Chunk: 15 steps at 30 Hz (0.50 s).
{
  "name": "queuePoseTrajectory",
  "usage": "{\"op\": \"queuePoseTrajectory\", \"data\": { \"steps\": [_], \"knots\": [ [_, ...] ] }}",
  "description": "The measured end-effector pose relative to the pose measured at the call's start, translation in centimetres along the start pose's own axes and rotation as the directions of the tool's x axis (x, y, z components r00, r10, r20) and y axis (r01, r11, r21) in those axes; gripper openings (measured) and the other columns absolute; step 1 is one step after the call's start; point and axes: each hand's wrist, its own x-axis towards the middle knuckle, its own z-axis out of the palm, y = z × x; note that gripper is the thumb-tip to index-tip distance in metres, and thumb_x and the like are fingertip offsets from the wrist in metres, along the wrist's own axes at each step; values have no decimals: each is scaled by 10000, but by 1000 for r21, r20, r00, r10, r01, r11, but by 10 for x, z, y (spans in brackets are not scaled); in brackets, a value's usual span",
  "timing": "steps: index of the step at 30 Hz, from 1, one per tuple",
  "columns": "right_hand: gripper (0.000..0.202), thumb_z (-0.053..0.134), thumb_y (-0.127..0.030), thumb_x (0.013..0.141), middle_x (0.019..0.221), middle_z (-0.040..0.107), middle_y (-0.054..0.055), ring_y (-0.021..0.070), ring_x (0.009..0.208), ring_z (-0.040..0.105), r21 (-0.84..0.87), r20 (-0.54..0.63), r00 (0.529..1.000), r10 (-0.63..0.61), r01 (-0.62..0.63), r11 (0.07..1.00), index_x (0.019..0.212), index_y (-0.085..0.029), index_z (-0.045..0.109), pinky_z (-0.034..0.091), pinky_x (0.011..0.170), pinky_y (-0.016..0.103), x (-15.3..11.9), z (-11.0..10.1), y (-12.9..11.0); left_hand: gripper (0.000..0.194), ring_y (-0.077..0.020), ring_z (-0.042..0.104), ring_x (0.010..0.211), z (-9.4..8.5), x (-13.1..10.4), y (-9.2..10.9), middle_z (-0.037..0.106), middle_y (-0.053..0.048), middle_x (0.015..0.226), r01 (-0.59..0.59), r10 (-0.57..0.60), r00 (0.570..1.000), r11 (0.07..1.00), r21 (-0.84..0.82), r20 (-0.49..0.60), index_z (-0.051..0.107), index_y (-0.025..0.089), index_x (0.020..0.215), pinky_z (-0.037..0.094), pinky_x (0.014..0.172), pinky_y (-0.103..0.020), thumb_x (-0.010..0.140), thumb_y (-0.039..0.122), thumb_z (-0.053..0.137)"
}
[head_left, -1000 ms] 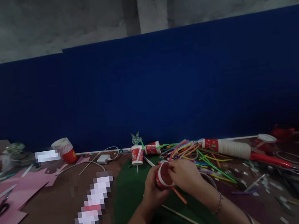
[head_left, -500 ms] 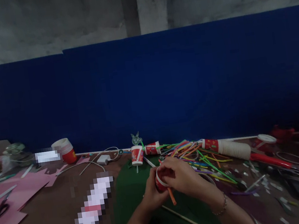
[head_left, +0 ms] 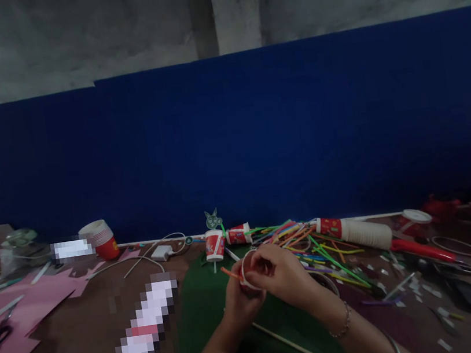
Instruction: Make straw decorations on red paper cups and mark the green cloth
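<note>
My left hand point(head_left: 241, 301) is wrapped round a small red paper cup point(head_left: 246, 275) with a white rim, held tilted with its mouth towards my right hand. The fingers of my right hand point(head_left: 277, 270) are bent in a grip at the cup's rim, the tips partly hidden. An orange straw point(head_left: 230, 272) sticks out from the cup on the left. Beyond my hands stands an upside-down red-and-white paper cup point(head_left: 215, 245) with a cat-like cutout point(head_left: 212, 219) above it. Another red cup point(head_left: 238, 234) lies on its side beside it.
A pile of coloured straws point(head_left: 292, 236) and a lying stack of cups point(head_left: 366, 234) are at the back right. Below my hands is a green mat point(head_left: 203, 321) with a thin stick point(head_left: 292, 344). Pink paper point(head_left: 30, 305) and a cup stack point(head_left: 101, 240) are at left.
The cup has turned in my hands: its orange straw pointed down to the lower right before and now points out to the left. My right hand stays at the rim.
</note>
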Motion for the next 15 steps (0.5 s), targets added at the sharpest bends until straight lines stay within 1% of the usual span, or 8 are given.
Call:
{"op": "queuePoseTrajectory", "data": {
  "steps": [3, 4, 7, 9, 10, 12, 13, 15],
  "knots": [
    [302, 486, -424, 839, 607, 571, -1, 124, 573, 519, 126, -165, 972, 166, -146, 981, 721, -169, 597, 392, 538, 214, 6, -3, 13, 560, -292, 598, 1026, -4, 0, -5, 615, -98, 1129, -50, 51, 997, 998, 31, -63, 473, 199, 1197, 490, 893, -469, 686, 284, 686],
    [385, 438, -468, 857, 550, 542, -6, 120, 531, 505, 127, -175, 956, 235, -215, 968, 670, -167, 588, 377, 508, 214, 8, -4, 19, 561, -294, 596, 1029, -6, 0, -7, 616, -91, 1134, -54, 57, 995, 998, 35, -79, 473, 212, 1201, 491, 893, -476, 687, 289, 686],
    [503, 421, -556, 831, 434, 480, -20, 110, 441, 478, 178, 78, 925, 371, -379, 908, 543, -166, 553, 351, 447, 207, 12, 0, 35, 542, -301, 602, 1018, -10, -3, -10, 634, -85, 1117, -55, 56, 997, 998, 22, -61, 511, 223, 1171, 506, 877, -467, 672, 318, 700],
    [439, 507, -556, 774, 418, 468, -44, 91, 378, 423, 300, 193, 884, 426, -466, 832, 578, -167, 556, 309, 383, 195, 12, 6, 40, 528, -300, 621, 970, -10, -3, -9, 652, -87, 1082, -47, 48, 997, 999, 22, -52, 539, 208, 1136, 529, 830, -452, 655, 338, 711],
    [401, 539, -544, 752, 425, 479, -52, 84, 356, 405, 360, 219, 865, 451, -501, 787, 617, -167, 568, 292, 360, 190, 12, 9, 41, 520, -297, 628, 952, -10, -3, -8, 659, -89, 1067, -44, 46, 997, 999, 27, -55, 549, 198, 1120, 534, 816, -449, 649, 344, 714],
    [345, 581, -507, 726, 459, 522, -50, 86, 354, 424, 465, 206, 850, 485, -521, 715, 685, -165, 590, 308, 350, 188, 12, 13, 39, 481, -292, 631, 953, -8, -2, -4, 664, -98, 1060, -38, 40, 996, 999, 27, -77, 566, 179, 1091, 527, 833, -455, 661, 342, 708],
    [329, 587, -491, 726, 481, 547, -40, 96, 375, 459, 507, 172, 855, 488, -502, 701, 699, -163, 597, 341, 365, 194, 12, 14, 38, 457, -293, 626, 977, -6, -1, -3, 662, -105, 1073, -32, 33, 996, 999, 16, -89, 574, 173, 1082, 513, 863, -463, 673, 333, 701],
    [313, 593, -469, 732, 534, 597, -12, 129, 454, 542, 549, 67, 885, 461, -418, 724, 707, -158, 615, 417, 428, 219, 11, 14, 35, 434, -297, 612, 1028, -4, 0, -1, 656, -112, 1110, -8, 4, 995, 999, -33, -96, 574, 172, 1104, 483, 920, -479, 706, 310, 681]
  ]
}}
